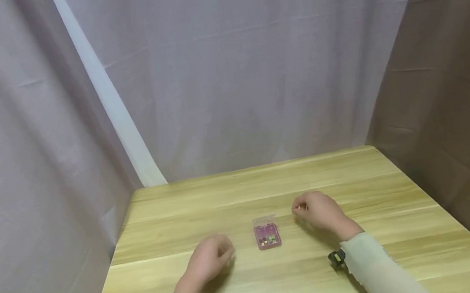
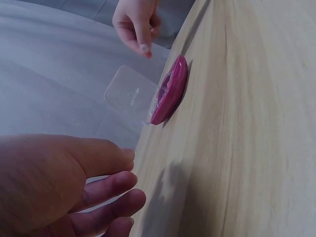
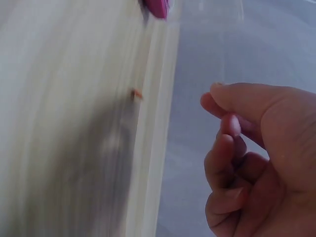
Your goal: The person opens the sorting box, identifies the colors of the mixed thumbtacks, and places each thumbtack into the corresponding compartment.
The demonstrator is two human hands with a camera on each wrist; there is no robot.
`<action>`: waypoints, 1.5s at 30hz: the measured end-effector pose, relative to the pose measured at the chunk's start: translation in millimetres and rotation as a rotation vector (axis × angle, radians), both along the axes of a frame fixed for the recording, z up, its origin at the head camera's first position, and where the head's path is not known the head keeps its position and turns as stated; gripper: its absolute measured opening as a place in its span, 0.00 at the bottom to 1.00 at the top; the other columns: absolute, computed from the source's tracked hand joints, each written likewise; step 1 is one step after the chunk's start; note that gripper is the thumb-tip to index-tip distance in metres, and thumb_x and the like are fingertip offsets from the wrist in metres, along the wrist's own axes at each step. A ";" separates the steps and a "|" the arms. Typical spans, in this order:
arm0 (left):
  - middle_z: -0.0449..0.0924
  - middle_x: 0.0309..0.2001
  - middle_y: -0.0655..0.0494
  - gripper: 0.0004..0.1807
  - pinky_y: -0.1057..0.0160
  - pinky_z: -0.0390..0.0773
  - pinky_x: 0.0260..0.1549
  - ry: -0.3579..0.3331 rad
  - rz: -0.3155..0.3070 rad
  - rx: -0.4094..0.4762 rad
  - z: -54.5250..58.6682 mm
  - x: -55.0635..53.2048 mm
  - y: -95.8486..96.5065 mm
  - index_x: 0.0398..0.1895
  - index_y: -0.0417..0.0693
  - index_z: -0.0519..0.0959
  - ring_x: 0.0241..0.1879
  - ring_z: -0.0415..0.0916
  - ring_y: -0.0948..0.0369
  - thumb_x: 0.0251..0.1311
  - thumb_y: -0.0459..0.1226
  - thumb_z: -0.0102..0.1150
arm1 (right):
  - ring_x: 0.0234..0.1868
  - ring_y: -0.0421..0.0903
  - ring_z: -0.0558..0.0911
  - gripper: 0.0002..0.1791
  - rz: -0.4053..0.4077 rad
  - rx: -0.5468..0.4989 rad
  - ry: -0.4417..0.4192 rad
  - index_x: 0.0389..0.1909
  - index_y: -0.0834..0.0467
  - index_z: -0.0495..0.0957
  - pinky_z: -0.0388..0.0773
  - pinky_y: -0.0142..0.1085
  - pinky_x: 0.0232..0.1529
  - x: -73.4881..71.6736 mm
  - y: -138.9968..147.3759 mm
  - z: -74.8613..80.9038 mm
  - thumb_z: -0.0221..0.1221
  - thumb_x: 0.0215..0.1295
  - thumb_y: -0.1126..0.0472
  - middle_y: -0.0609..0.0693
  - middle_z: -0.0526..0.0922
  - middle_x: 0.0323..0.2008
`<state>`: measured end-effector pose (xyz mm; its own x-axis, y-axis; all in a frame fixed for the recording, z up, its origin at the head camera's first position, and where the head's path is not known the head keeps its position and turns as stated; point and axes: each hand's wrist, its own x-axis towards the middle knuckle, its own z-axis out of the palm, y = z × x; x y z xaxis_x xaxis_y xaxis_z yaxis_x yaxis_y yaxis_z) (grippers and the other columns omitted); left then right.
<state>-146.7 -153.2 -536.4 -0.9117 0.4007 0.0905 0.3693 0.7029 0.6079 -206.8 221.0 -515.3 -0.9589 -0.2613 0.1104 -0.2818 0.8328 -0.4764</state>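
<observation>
An open small pink compartment box (image 1: 267, 237) lies between the hands, its clear lid (image 2: 129, 94) raised; several green, dark and yellowish beads fill its near compartments. My right hand (image 1: 319, 210) is right of the box, thumb and forefinger pinched together on what looks like a faint, thin clear thread. Just below those fingertips, apart from them, shows a small orange bead (image 3: 137, 94); its support is hard to make out. Left of the box, above the table, hovers my left hand (image 1: 211, 257), blurred, its fingers loosely bent with nothing visible between them.
The wood-grain table (image 1: 179, 197) has grey curtains (image 1: 230, 69) behind it and along both sides. A pale strip (image 1: 111, 103) shows at the curtain gap on the left. Each wrist wears a black strapped device (image 1: 337, 258).
</observation>
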 end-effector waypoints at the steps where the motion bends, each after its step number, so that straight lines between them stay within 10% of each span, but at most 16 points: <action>1: 0.81 0.32 0.66 0.04 0.58 0.84 0.38 0.003 0.001 0.000 0.1 0.5 -0.6 0.37 0.55 0.85 0.33 0.78 0.66 0.71 0.38 0.71 | 0.29 0.40 0.77 0.03 -0.003 0.004 -0.007 0.40 0.47 0.90 0.78 0.42 0.35 -0.5 1.9 0.1 0.69 0.75 0.57 0.39 0.84 0.31; 16: 0.82 0.34 0.66 0.01 0.60 0.83 0.37 0.009 0.022 -0.020 -0.1 -2.9 -11.3 0.40 0.54 0.87 0.34 0.79 0.66 0.71 0.38 0.72 | 0.40 0.45 0.86 0.03 0.007 0.118 -0.036 0.35 0.47 0.89 0.86 0.52 0.49 -6.6 1.9 -13.5 0.75 0.68 0.56 0.44 0.90 0.39; 45: 0.82 0.33 0.66 0.02 0.59 0.84 0.38 -0.009 0.040 -0.039 -0.5 -4.7 -13.7 0.41 0.54 0.87 0.34 0.79 0.66 0.70 0.38 0.72 | 0.31 0.43 0.80 0.09 -0.031 0.121 -0.093 0.28 0.47 0.84 0.83 0.49 0.40 -4.6 -3.4 -21.0 0.73 0.68 0.57 0.42 0.85 0.31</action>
